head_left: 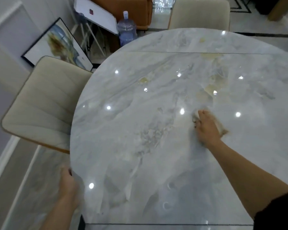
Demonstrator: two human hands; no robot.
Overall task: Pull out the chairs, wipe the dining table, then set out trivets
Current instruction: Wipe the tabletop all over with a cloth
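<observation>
A round, glossy marble dining table (140, 146) fills most of the view. My right hand (206, 127) presses a beige cloth (222, 128) flat on the tabletop, right of centre; the cloth is blurred with motion. My left hand (67, 181) rests against the table's near left edge, fingers curled around the rim. Yellowish smears (209, 88) lie on the surface beyond the cloth. A cream chair (40, 103) stands at the left, its seat partly under the rim. Another cream chair (199, 14) stands at the far side. No trivets are in view.
A framed painting (56, 44) leans on the wall at the left. Behind the table stand a white folding board (96, 15), a blue water jug (127, 29) and an orange sofa (131, 12). Glossy tiled floor surrounds the table.
</observation>
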